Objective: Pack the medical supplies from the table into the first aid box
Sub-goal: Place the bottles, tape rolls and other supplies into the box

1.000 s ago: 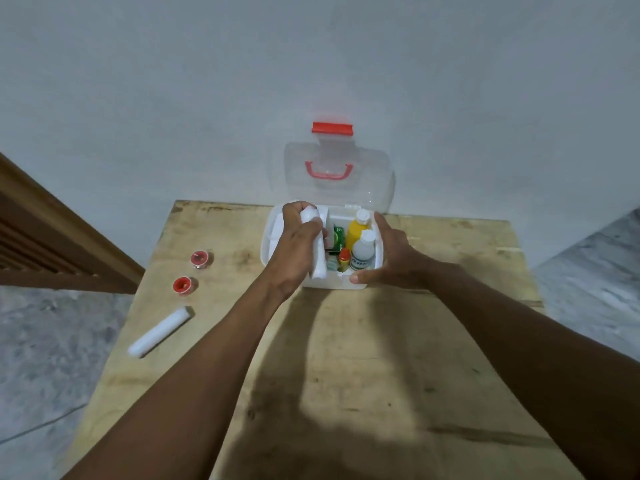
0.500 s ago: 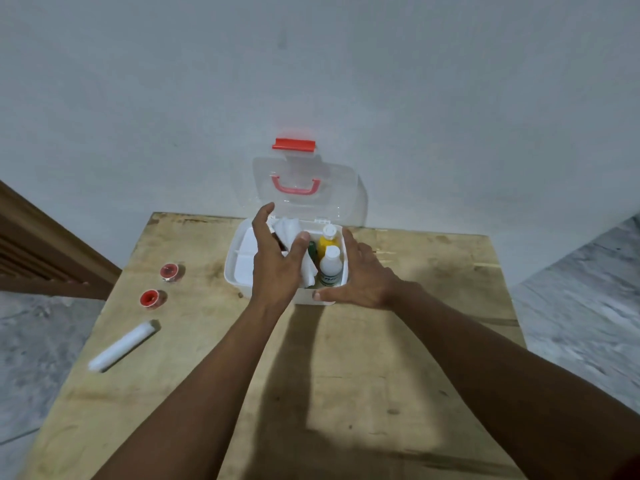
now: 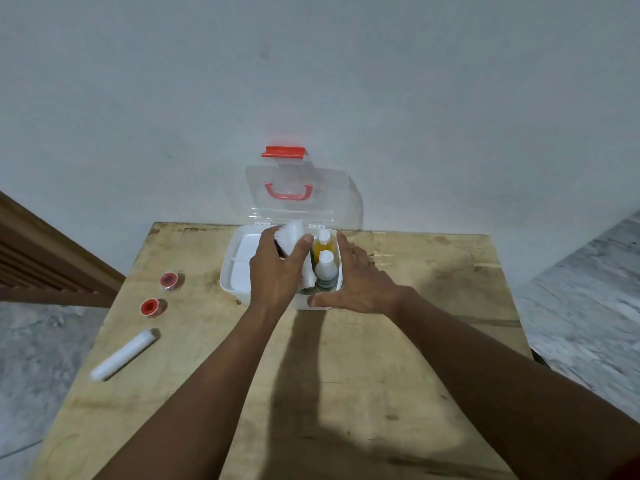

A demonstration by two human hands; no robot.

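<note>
The white first aid box (image 3: 231,271) stands open at the table's far edge, its clear lid (image 3: 294,195) leaning back against the wall. Inside stand a white bottle (image 3: 326,271) and a yellow bottle (image 3: 323,242). My left hand (image 3: 275,271) is over the box and grips a white roll (image 3: 292,237) between thumb and fingers. My right hand (image 3: 360,282) rests on the box's right side with straight fingers. On the table to the left lie another white roll (image 3: 121,355) and two red-capped tape rolls (image 3: 168,280) (image 3: 150,307).
A wooden table (image 3: 381,375) carries everything, backed by a plain wall. A wooden frame (image 3: 41,258) stands at the left. Grey marbled floor shows on both sides of the table.
My left hand has turned the white roll from upright at the box's front to lying further back in the box. The right hand has stayed on the box's side.
</note>
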